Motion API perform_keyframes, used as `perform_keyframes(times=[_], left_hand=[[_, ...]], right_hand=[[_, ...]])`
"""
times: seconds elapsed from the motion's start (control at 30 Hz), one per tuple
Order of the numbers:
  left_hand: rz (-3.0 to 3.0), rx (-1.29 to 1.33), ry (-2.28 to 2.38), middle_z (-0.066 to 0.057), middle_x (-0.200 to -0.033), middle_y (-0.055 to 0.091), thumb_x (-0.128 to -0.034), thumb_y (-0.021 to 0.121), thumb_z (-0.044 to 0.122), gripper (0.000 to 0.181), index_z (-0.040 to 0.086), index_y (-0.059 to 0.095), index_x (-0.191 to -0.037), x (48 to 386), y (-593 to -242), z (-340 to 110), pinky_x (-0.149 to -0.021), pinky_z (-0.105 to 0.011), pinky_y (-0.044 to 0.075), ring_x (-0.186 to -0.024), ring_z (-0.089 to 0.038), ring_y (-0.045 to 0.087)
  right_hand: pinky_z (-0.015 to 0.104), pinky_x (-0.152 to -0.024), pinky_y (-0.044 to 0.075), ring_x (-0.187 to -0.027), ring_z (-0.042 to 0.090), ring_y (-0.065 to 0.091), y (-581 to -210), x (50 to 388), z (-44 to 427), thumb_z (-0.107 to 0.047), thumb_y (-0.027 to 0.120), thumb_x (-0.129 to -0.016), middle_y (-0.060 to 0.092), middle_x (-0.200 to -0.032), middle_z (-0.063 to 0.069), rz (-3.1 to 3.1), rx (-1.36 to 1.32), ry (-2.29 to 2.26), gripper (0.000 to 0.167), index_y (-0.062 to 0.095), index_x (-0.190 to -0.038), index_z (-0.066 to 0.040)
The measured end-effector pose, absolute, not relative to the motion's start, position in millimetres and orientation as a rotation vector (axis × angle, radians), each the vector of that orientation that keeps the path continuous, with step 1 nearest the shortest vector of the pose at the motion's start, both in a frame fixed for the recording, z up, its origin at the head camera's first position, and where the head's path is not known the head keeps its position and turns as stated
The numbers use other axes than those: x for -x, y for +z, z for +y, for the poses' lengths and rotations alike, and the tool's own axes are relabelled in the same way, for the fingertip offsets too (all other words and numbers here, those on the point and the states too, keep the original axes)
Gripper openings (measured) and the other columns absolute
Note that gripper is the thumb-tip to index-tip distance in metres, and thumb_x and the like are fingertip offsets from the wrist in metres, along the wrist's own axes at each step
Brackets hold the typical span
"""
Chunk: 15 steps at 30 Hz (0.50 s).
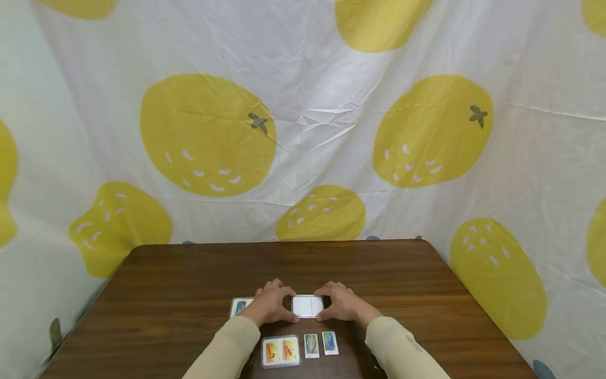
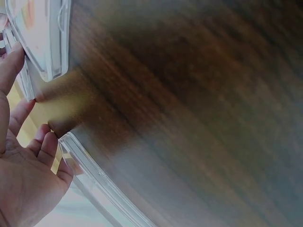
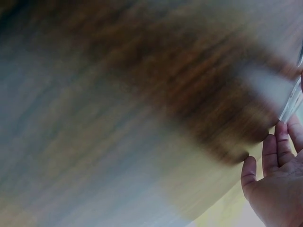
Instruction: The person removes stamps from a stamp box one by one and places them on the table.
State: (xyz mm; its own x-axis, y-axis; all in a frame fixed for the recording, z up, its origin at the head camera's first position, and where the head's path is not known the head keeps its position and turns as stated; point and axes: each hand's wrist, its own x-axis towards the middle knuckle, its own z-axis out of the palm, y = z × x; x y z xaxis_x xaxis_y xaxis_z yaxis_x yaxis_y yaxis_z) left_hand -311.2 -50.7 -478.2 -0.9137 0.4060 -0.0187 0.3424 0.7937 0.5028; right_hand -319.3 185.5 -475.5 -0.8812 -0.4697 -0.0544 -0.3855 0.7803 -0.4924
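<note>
A flat clear plastic case [image 1: 307,306] with a white two-part insert lies on the table between my hands. My left hand [image 1: 273,304] grips its left side, thumb at the near corner and a finger at the far corner. In the same way my right hand [image 1: 345,303] grips the right side. The right wrist view shows the fingertips at the clear edge of the case [image 3: 289,101]. Nearer me is a clear case with two orange stamps [image 1: 280,351]. Right of it lie a green stamp [image 1: 311,346] and a blue-green stamp [image 1: 330,342], both loose.
Another clear case [image 1: 235,307] with a blue picture lies left of my left hand, partly hidden by it. The same hand is close to a case edge [image 2: 102,182] in the left wrist view. The brown wooden table [image 1: 189,273] ends at a lemon-print curtain [image 1: 322,158].
</note>
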Motion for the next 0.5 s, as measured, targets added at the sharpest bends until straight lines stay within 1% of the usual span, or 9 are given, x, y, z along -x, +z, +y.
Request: perform_keyframes(times=[0.17, 0.33, 0.5], left_hand=[[2.862, -0.629, 0.745, -0.010, -0.119, 0.050, -0.0737, 0.086, 0.043, 0.058, 0.016, 0.066, -0.121, 311.5, -478.4, -51.6, -0.096, -0.053, 0.032, -0.113, -0.031, 0.044], [2.856, -0.641, 0.689, -0.010, -0.121, 0.049, -0.0752, 0.084, 0.046, 0.060, 0.016, 0.064, -0.124, 311.9, -477.9, -50.3, -0.096, -0.052, 0.032, -0.115, -0.031, 0.043], [2.839, -0.646, 0.624, -0.012, -0.125, 0.049, -0.0745, 0.085, 0.046, 0.068, 0.013, 0.060, -0.129, 311.0, -470.9, -52.7, -0.098, -0.053, 0.033, -0.119, -0.033, 0.044]], right_hand=[[0.058, -0.098, 0.033, -0.115, 0.031, 0.050, -478.0, 320.7, 186.7, -0.032, 0.085, -0.076, 0.059, -0.118, 0.005, 2.823, 0.716, -0.694, 0.055, 0.068, -0.123, -0.010], [0.055, -0.095, 0.036, -0.114, 0.031, 0.050, -480.4, 321.0, 187.2, -0.032, 0.084, -0.075, 0.059, -0.117, 0.005, 2.847, 0.749, -0.644, 0.060, 0.065, -0.127, -0.009], [0.055, -0.094, 0.036, -0.114, 0.032, 0.050, -480.0, 321.1, 184.4, -0.031, 0.084, -0.073, 0.058, -0.117, 0.007, 2.853, 0.779, -0.619, 0.066, 0.062, -0.131, -0.007]])
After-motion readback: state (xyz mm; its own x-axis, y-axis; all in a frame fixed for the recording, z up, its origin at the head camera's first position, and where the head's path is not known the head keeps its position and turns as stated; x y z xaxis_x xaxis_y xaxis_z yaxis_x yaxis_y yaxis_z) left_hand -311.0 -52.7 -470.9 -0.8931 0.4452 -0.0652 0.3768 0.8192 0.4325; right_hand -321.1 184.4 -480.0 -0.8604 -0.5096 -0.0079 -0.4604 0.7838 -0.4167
